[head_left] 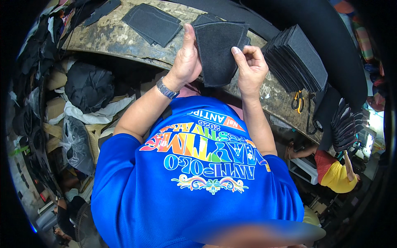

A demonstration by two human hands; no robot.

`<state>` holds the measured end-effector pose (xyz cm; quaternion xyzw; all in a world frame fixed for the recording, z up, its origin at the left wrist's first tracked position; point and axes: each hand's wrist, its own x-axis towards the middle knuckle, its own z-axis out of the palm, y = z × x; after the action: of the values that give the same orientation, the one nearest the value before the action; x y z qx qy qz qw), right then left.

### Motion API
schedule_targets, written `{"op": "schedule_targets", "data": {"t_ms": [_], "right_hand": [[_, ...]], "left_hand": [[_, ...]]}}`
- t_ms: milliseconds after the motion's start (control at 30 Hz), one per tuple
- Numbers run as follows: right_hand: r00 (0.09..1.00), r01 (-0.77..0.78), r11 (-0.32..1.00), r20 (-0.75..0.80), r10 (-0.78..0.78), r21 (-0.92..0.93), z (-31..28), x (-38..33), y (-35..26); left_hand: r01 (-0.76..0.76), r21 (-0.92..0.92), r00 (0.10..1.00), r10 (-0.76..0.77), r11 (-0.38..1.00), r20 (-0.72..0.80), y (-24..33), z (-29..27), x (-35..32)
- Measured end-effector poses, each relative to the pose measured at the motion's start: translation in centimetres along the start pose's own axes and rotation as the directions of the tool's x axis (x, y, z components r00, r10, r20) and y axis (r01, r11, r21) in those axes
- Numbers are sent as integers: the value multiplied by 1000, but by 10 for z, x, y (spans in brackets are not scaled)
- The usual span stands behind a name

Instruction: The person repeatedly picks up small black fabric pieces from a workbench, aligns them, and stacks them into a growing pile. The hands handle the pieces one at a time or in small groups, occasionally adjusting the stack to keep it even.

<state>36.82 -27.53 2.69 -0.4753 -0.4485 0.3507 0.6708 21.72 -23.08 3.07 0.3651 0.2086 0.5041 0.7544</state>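
Note:
Between my hands, above the worktable's near edge, is a black fabric panel [218,51], wider at its far end and tapering toward me. My left hand [188,62], with a metal watch on the wrist, grips its left edge, thumb up and fingers partly hidden behind. At the right edge, my right hand [252,68] pinches the panel between thumb and curled fingers. Further black pieces [208,18] show behind its top edge. A small pile of similar panels [152,24] lies to the left, and a tall leaning stack of them [295,58] is on the right.
Worn wooden worktable [111,35] curves across the far side. Scissors with orange handles [297,101] lie near the right stack. A large black material roll [347,49] borders the right. Bundled black cloth [89,87] and a plastic bag [77,144] sit lower left. Another person [337,171] is at right.

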Motion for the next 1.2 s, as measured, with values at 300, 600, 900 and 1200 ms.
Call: {"op": "schedule_targets", "data": {"t_ms": [300, 600, 900, 1200], "right_hand": [[999, 4, 999, 33, -3, -50, -1, -2, -1], [999, -50, 999, 10, 50, -5, 3, -4, 0], [992, -119, 983, -20, 124, 143, 7, -5, 8], [990, -132, 975, -34, 140, 181, 10, -7, 10]], "left_hand": [[-52, 9, 993, 50, 999, 108, -4, -10, -1], [-11, 76, 1000, 11, 997, 3, -5, -9, -3], [-45, 140, 999, 43, 989, 18, -11, -12, -2], [-9, 96, 1000, 6, 995, 30, -10, -15, -2]]}}
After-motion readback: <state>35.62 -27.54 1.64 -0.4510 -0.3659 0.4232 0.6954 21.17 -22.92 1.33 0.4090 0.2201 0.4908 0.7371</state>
